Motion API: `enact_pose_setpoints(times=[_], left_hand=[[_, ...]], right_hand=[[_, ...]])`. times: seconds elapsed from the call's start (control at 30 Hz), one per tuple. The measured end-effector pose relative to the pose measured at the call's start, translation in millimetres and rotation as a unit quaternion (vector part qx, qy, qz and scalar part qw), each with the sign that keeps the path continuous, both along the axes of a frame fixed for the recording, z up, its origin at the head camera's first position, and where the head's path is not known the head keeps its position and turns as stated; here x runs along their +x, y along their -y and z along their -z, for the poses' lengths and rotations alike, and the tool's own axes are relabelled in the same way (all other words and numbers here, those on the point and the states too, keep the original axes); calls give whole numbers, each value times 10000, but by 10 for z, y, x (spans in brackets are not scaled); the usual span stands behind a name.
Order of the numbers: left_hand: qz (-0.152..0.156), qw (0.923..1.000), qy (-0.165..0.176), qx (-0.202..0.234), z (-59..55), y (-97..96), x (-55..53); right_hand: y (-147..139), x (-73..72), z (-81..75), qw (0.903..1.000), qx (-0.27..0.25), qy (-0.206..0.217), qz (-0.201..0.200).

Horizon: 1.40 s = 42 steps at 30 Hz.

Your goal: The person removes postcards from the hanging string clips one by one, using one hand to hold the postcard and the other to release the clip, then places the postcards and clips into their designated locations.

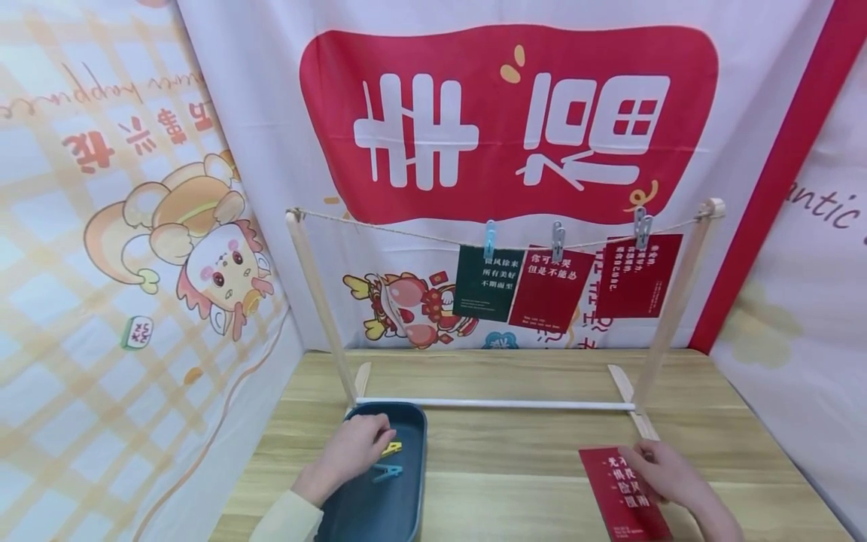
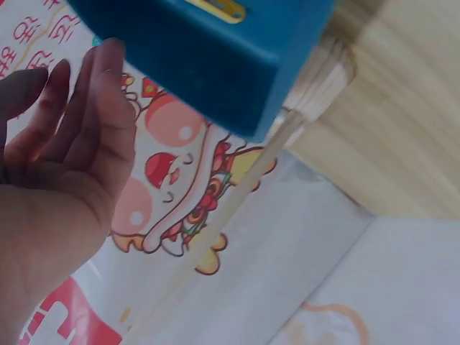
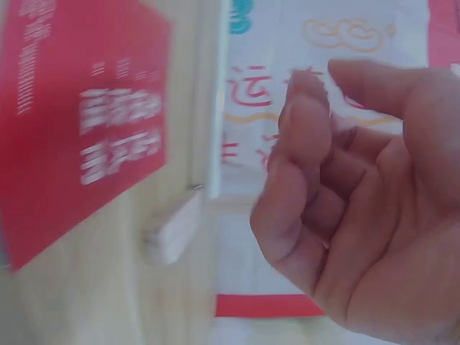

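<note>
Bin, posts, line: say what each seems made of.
Bin: probably plastic, satin, by its smooth, seamless moulded corners. Posts: likely bare wood, matt, by their pale beige colour. Line: perhaps natural twine, dull, by its tan colour; too thin to be sure.

The rack (image 1: 322, 301) is pale, matt, smooth wood, strung across its top with rough, fibrous twine (image 1: 406, 230) and joined at its base by a smooth white rod (image 1: 494, 404). Below its twine hang matt paper cards (image 1: 547, 293) in plastic-looking clips (image 1: 490, 241). In front of the rack stands a smooth, satin plastic tray (image 1: 400, 512); beneath, a wood-grain tabletop (image 1: 508, 467); behind, softly creased printed cloth (image 1: 508, 135).
</note>
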<state>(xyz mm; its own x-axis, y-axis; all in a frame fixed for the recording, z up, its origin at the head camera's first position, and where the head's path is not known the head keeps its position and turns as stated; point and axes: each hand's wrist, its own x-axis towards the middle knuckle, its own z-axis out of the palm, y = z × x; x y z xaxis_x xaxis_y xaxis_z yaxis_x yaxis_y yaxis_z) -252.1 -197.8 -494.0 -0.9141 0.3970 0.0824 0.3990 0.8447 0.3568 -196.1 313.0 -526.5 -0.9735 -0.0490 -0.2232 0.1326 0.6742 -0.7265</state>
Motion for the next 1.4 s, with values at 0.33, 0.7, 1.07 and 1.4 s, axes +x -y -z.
enact_pose_setpoints(times=[0.33, 0.7, 1.07, 1.4], left_hand=[[-171, 9958, -622, 654, -259, -95, -46], [187, 9660, -2084, 1519, -589, -177, -117], [650, 9453, -2441, 2064, -939, -375, -202], [678, 9350, -2473, 2451, -1234, -622, -237]], right_hand=[[245, -101, -440, 9987, -289, -387, -180], [469, -130, -870, 9847, -594, -1636, -127], [639, -130, -1027, 9629, -953, -2521, 107], [803, -193, -1119, 9481, -1102, -2977, 196]])
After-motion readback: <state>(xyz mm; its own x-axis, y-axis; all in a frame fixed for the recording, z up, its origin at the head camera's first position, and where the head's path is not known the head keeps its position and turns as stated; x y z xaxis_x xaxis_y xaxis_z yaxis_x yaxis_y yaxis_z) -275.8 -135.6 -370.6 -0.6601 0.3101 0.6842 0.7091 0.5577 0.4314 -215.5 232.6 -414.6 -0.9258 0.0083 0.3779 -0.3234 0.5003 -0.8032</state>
